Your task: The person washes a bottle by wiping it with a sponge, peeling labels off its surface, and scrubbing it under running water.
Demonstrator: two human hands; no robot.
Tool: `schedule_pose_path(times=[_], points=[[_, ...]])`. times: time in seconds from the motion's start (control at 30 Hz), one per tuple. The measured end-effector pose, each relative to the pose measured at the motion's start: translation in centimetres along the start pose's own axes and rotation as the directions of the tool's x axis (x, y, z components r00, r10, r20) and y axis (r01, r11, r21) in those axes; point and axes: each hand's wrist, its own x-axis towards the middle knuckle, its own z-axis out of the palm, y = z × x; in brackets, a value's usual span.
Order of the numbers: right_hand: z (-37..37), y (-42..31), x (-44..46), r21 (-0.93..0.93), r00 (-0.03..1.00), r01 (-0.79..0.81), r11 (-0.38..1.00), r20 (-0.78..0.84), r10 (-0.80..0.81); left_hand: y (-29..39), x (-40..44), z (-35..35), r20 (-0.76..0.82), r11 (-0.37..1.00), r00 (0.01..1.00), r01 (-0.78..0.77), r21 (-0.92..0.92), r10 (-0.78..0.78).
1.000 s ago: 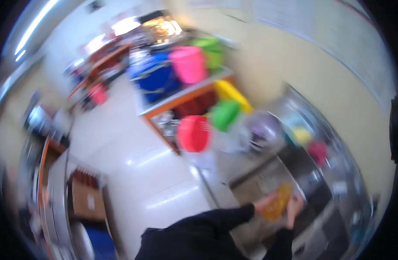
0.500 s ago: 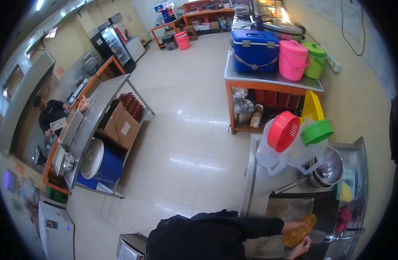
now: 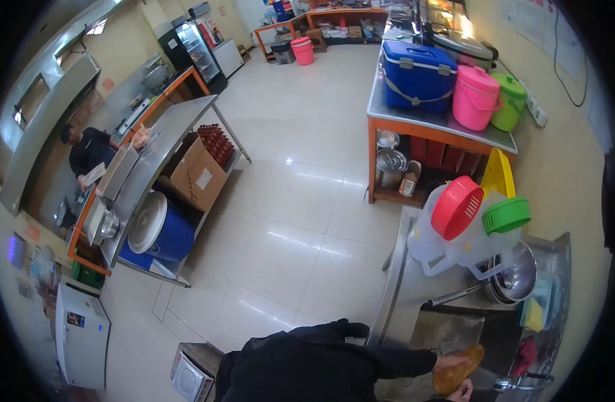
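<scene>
An oblong, amber-orange piece with a smooth, shiny surface (image 3: 469, 358), whose exact kind I cannot make out, is held over the sink basin (image 3: 448, 328). My left hand (image 3: 445, 362) grips it from the near side, fingers across its face. Against its lower edge, my right hand (image 3: 463, 390) is closed with curled fingers; part of this hand is cut off by the frame. The metal faucet (image 3: 522, 382) reaches in close beside the right hand. A dark red cloth (image 3: 524, 355) lies by the basin's far side.
Metal bowls (image 3: 515, 275), a long-handled pan (image 3: 458, 297), a yellow sponge (image 3: 534, 315) and translucent jugs (image 3: 428, 238) stand around the sink. Red (image 3: 457, 208) and green (image 3: 507, 215) plastic strainers sit above the jugs. A co-worker (image 3: 89, 154) stands beyond the steel table (image 3: 176, 124).
The view has shifted, moving most of the room rightward in the frame. My hands and the amber piece sit slightly lower and further left, still together over the basin.
</scene>
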Motion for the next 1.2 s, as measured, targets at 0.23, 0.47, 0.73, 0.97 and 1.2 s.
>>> schedule_pose_path(times=[0.23, 0.47, 0.73, 0.97, 1.2], points=[[-0.3, -0.1, -1.3, 0.018, 1.000, -0.010, 1.000, -0.011, 0.011, -1.5, 1.5, -2.4, -0.110, 0.992, 0.994, 0.005, 0.129, 0.009], [-0.6, -0.2, -1.7, 0.083, 0.985, -0.150, 0.985, -0.073, 0.156, -1.6, -1.2, -5.4, 0.328, 0.709, 0.942, -0.282, 0.646, 0.075], [1.9, -6.3, -3.8, 0.673, 0.732, -0.557, 0.486, 0.121, 0.671, 4.1, -3.1, -1.8, -0.087, 0.954, 0.958, 0.281, 0.109, -0.272], [1.1, -7.3, -5.5, 0.437, 0.922, -0.231, 0.869, -0.187, 0.339, 4.1, -1.4, -1.2, -0.312, 0.880, 0.900, 0.392, 0.268, -0.306], [-0.3, -9.5, -4.9, -0.052, 0.947, -0.123, 0.991, -0.305, 0.102, -0.7, 0.5, -4.0, -0.389, 0.880, 0.917, 0.250, 0.404, -0.082]])
